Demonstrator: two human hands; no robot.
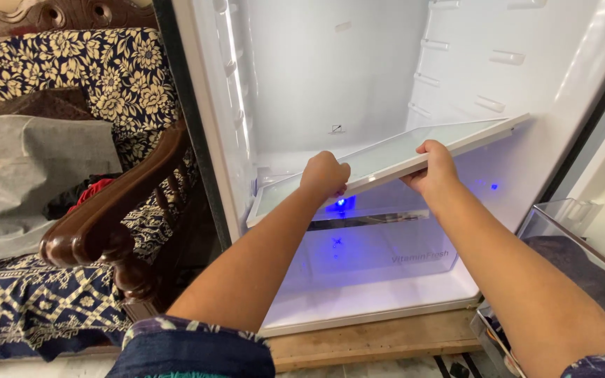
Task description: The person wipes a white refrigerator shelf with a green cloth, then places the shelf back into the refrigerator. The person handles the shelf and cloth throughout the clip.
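A glass fridge shelf [393, 150] with a white frame is held tilted inside the open, empty fridge [330, 70], its right end raised. My left hand [323, 175] grips the front edge of the shelf near its left part. My right hand [434, 164] grips the same front edge further right. Below the shelf sits a clear vegetable drawer [379, 255] lit by small blue lights.
A wooden sofa arm [117, 213] with floral cushions stands left of the fridge. The fridge door with a clear door bin [561, 224] hangs open at the right. The fridge rests on a wooden base [379, 339].
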